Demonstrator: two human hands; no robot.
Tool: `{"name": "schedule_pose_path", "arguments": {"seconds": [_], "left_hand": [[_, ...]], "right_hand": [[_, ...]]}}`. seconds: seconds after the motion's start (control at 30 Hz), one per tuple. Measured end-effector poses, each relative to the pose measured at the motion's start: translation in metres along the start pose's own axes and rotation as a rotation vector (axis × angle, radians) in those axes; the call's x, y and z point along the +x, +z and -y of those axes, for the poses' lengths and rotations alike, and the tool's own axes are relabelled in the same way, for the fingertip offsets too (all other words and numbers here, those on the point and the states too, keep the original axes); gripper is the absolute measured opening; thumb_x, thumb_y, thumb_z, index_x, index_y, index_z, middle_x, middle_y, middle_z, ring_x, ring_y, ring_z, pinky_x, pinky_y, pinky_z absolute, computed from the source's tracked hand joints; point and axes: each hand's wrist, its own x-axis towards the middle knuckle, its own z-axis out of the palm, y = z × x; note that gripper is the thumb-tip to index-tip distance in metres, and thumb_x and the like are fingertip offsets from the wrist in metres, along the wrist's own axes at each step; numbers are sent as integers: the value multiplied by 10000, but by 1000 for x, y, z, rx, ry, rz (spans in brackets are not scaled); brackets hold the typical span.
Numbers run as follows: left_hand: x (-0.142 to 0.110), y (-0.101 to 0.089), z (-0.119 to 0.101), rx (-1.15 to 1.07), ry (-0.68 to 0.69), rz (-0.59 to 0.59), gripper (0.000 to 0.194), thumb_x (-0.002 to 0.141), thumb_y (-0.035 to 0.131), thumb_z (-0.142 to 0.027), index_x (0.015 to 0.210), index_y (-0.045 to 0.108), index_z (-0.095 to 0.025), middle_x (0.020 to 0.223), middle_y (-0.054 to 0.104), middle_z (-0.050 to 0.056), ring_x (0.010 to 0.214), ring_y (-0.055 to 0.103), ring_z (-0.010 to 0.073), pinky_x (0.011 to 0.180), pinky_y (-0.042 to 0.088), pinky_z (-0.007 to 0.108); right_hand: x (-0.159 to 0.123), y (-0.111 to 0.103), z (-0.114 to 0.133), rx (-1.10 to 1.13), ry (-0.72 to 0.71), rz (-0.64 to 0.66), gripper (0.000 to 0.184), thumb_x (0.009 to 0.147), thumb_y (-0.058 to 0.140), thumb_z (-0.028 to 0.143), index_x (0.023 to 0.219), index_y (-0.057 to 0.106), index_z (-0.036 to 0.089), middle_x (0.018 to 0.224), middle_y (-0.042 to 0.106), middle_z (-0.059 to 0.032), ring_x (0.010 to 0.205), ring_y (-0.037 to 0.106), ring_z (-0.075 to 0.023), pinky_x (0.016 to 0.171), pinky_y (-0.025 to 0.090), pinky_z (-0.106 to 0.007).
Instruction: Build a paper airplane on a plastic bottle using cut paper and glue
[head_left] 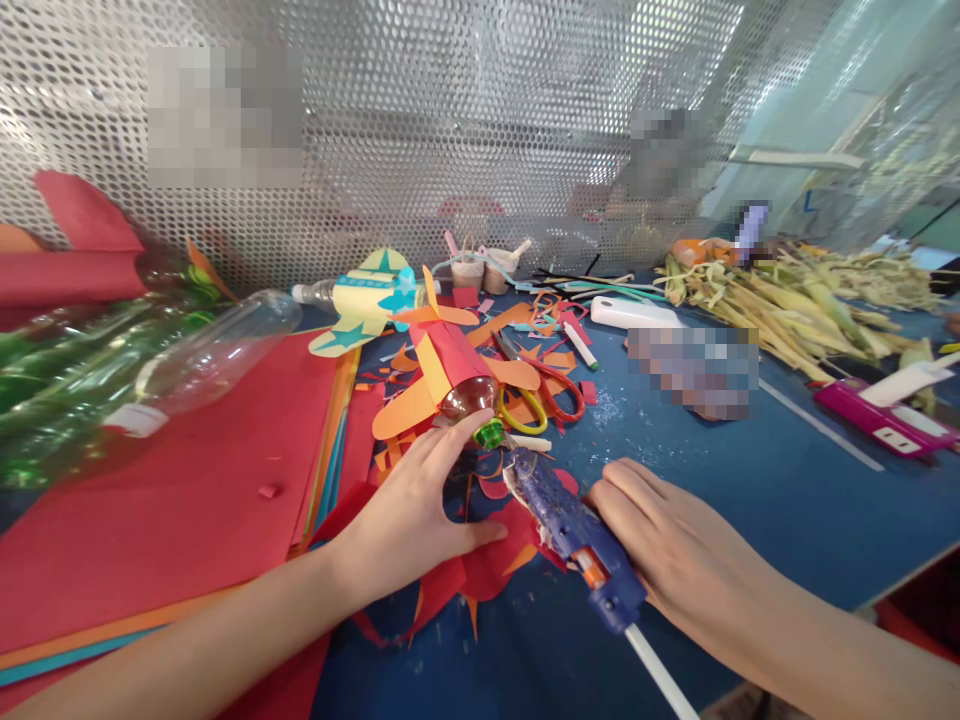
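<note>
Bottle plane [450, 358], glue gun [574, 535]
My right fingers [626, 505] clasp the gun; left fingers [450, 450] spread by the cap [490, 433]. Plane probably light, slippery: grasp its shoulder [466, 398].

We list: one red bottle plane [459, 362]; at its neck, our left hand [409, 508]; before it, glue gun [559, 510] in our right hand [664, 530].

The nearer bottle plane [457, 355] is flanked now: paper [187, 480] is stacked left, husks [765, 305] heaped toward the table's [720, 465] far-right corner!
</note>
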Motion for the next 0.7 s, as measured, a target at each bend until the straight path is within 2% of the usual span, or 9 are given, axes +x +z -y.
{"name": "schedule_pose_path", "arguments": {"seconds": [0.1, 0.17, 0.27, 0.33, 0.53, 0.7], "left_hand": [[0, 0, 0, -4, -5, 1, 782, 719, 709, -337, 1380, 290, -329, 1317, 505, 56, 1225, 464, 263, 1023, 390, 450], [0, 0, 0, -11, -4, 2, 793, 713, 711, -297, 1382, 287, -333, 1314, 506, 53, 1220, 468, 261, 1025, 389, 446], [0, 0, 2, -26, 5, 6, 819, 697, 717, -255, 1387, 285, -339, 1298, 515, 50, 1197, 487, 266, 1019, 395, 448], [0, 1, 3, -30, 9, 4, 820, 695, 718, -254, 1388, 287, -338, 1298, 514, 53, 1193, 490, 270, 1016, 397, 453], [0, 2, 3, -15, 15, -18, 813, 684, 731, -276, 1379, 311, -328, 1283, 532, 44, 1190, 493, 269, 1010, 407, 437], [0, 2, 3, 5, -6, -8, 813, 702, 726, -339, 1386, 288, -340, 1297, 518, 41, 1215, 469, 266, 1017, 401, 433]], "right_hand": [[-1, 0, 1, 5, -9, 24, 215, 938, 344, 191, 739, 427, 198, 716, 518, -56, 631, 500, -208, 516, 433, -321], [-2, 1, 2, 24, -5, 57, 142, 861, 425, 118, 745, 414, 199, 736, 510, -49, 646, 495, -206, 520, 431, -319], [-2, 2, 4, 44, 0, 98, 188, 730, 506, 46, 754, 405, 202, 759, 502, -36, 667, 486, -202, 532, 429, -317], [-2, 2, 5, 39, 4, 104, 216, 695, 530, 45, 749, 399, 207, 758, 500, -29, 665, 478, -196, 530, 428, -312], [-3, 4, 2, 23, 11, 69, 205, 732, 552, 91, 748, 388, 214, 749, 500, -27, 645, 488, -193, 515, 442, -313], [-2, 2, 1, 12, 24, 69, 170, 854, 510, 181, 715, 416, 212, 719, 526, -50, 635, 534, -212, 514, 476, -327]]}}
